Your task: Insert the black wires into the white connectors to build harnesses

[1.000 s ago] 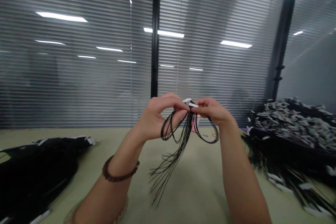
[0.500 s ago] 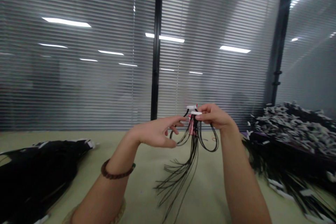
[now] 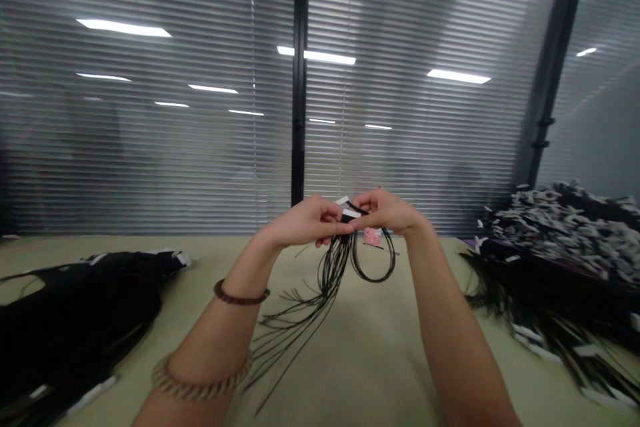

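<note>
This looks like a wiring workshop. Black cables lie piled at left and a white-tipped cable heap at right, on a pale worktable. Blinds hang beyond.

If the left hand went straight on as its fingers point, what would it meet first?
Most likely the right hand, its fingertips close ahead beside the white plug; exact depth between them is unclear.

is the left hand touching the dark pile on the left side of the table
Apart. The head view shows the left hand up at the black wires, with pale tabletop visible between it and the dark pile.
</note>
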`<state>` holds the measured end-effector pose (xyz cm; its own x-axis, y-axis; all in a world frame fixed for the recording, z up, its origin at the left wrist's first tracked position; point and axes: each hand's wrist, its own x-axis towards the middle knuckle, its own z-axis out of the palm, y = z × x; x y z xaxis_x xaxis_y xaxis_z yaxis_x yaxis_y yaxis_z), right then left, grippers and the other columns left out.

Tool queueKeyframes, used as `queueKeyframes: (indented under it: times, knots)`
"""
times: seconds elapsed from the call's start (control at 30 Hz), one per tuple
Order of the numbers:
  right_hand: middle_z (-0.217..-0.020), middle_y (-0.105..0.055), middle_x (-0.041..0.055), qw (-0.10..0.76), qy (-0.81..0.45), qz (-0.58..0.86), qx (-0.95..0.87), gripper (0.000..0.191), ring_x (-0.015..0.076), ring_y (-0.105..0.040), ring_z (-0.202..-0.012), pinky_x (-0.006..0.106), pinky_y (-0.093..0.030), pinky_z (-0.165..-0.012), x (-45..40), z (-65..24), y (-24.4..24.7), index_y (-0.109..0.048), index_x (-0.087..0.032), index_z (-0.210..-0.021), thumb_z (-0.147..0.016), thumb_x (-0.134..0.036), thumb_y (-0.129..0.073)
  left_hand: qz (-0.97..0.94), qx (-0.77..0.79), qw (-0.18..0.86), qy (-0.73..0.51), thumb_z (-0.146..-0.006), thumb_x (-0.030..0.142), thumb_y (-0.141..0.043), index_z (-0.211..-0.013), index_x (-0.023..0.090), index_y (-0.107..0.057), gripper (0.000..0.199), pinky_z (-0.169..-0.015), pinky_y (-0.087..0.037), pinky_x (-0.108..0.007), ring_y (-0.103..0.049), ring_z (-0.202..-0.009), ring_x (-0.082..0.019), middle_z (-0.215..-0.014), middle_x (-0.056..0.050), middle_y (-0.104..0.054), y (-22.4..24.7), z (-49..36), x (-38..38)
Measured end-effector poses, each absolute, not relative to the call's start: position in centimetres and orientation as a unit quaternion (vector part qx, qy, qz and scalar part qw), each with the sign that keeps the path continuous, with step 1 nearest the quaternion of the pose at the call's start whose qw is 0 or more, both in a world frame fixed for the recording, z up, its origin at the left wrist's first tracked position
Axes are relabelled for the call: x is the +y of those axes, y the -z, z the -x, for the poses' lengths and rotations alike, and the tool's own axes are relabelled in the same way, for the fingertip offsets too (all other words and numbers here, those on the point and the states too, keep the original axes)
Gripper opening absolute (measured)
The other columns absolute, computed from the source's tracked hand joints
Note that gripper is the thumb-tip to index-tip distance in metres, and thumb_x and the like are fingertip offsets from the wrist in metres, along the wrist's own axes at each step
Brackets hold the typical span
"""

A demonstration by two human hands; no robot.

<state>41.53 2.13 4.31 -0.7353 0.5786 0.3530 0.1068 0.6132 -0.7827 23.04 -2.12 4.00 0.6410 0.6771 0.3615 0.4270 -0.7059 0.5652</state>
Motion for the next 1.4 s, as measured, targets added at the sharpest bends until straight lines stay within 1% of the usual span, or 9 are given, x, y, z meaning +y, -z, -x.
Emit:
queueKeyframes:
  times: [0.13, 0.23, 0.33, 0.47, 0.67, 0.97, 1.07, 1.27, 1.4]
  knots:
    - [-0.059, -0.049, -0.0042, 0.291, -0.410, 0.185, -0.844, 0.021, 0.0028, -0.038, -0.048, 0.016, -0.024, -0.041, 2.3, -41.5, -4.1, -0.055, -0.012, -0.069, -0.059, -0.026, -0.069, -0.867, 0.298, 0.271, -0.294, -0.074, 0.036, -0.052, -0.063, 0.015, -0.051, 0.024, -0.038, -0.029, -0.016, -0.042, -0.037, -0.005, -0.043, 0.004, -0.046, -4.5, -22.5, -2.6]
    - [-0.054, -0.044, -0.0055, 0.331, -0.410, 0.187, -0.829, 0.023, 0.0010, -0.027, -0.039, 0.017, -0.014, -0.036, 2.6, -41.6, -4.0, -0.053, -0.013, -0.068, -0.066, -0.034, -0.063, -0.808, 0.308, 0.290, -0.411, -0.075, 0.033, -0.052, -0.059, 0.015, -0.047, 0.024, -0.038, -0.029, -0.017, -0.040, -0.037, -0.005, -0.043, 0.005, -0.044, -4.7, -22.0, -2.3]
    - [-0.056, -0.048, -0.0037, 0.377, -0.390, 0.220, -0.811, 0.027, 0.0010, -0.023, -0.035, 0.018, -0.011, -0.034, 2.9, -41.2, -3.9, -0.054, -0.014, -0.079, -0.074, -0.040, -0.054, -0.717, 0.375, 0.268, -0.524, -0.074, 0.030, -0.051, -0.055, 0.016, -0.043, 0.025, -0.037, -0.028, -0.018, -0.037, -0.035, -0.005, -0.040, 0.006, -0.040, -4.6, -21.9, -1.5]
    - [-0.059, -0.055, -0.0011, 0.421, -0.301, 0.280, -0.809, 0.033, 0.0025, -0.024, -0.035, 0.019, -0.015, -0.034, 3.1, -39.9, -3.6, -0.054, -0.016, -0.090, -0.077, -0.046, -0.047, -0.662, 0.455, 0.222, -0.553, -0.074, 0.028, -0.049, -0.056, 0.016, -0.045, 0.022, -0.041, -0.031, -0.020, -0.041, -0.041, -0.007, -0.044, 0.004, -0.042, -3.9, -22.5, 0.0]
    - [-0.065, -0.056, 0.0008, 0.334, -0.235, 0.291, -0.865, 0.036, 0.0096, -0.048, -0.057, 0.021, -0.035, -0.051, 2.9, -38.8, -3.1, -0.057, -0.016, -0.086, -0.062, -0.043, -0.065, -0.679, 0.489, 0.138, -0.531, -0.073, 0.033, -0.049, -0.053, 0.016, -0.042, 0.027, -0.040, -0.023, -0.020, -0.035, -0.043, -0.006, -0.047, 0.005, -0.038, -2.9, -23.0, 0.9]
    - [-0.072, -0.055, 0.0012, 0.246, -0.250, 0.257, -0.900, 0.032, 0.0109, -0.048, -0.063, 0.022, -0.036, -0.055, 2.1, -39.8, -3.6, -0.057, -0.016, -0.089, -0.067, -0.040, -0.061, -0.719, 0.448, 0.293, -0.444, -0.072, 0.037, -0.048, -0.069, 0.016, -0.051, 0.022, -0.042, -0.038, -0.020, -0.048, -0.051, -0.010, -0.058, 0.001, -0.049, -3.2, -22.0, 0.0]
    - [-0.071, -0.054, 0.0007, 0.217, -0.232, 0.265, -0.910, 0.035, 0.0109, -0.049, -0.062, 0.022, -0.035, -0.052, 2.2, -40.0, -3.4, -0.056, -0.017, -0.094, -0.069, -0.041, -0.059, -0.729, 0.445, 0.311, -0.417, -0.070, 0.034, -0.048, -0.077, 0.017, -0.054, 0.020, -0.045, -0.043, -0.023, -0.053, -0.059, -0.012, -0.064, -0.001, -0.053, -3.3, -21.6, -0.3]
    - [-0.073, -0.056, 0.0013, 0.158, -0.204, 0.266, -0.929, 0.044, 0.0112, -0.050, -0.062, 0.021, -0.036, -0.051, 2.3, -40.6, -3.2, -0.052, -0.017, -0.104, -0.069, -0.043, -0.060, -0.747, 0.457, 0.310, -0.370, -0.067, 0.031, -0.048, -0.079, 0.018, -0.056, 0.019, -0.043, -0.045, -0.023, -0.051, -0.058, -0.012, -0.065, 0.000, -0.051, -3.4, -21.0, -0.4]
    - [-0.078, -0.059, 0.0035, 0.125, -0.224, 0.263, -0.930, 0.045, 0.0138, -0.053, -0.069, 0.023, -0.040, -0.056, 2.2, -41.1, -3.4, -0.051, -0.016, -0.104, -0.069, -0.042, -0.060, -0.754, 0.462, 0.326, -0.335, -0.068, 0.040, -0.049, -0.078, 0.017, -0.057, 0.026, -0.043, -0.044, -0.023, -0.050, -0.059, -0.013, -0.065, -0.001, -0.050, -3.3, -21.1, -0.1]
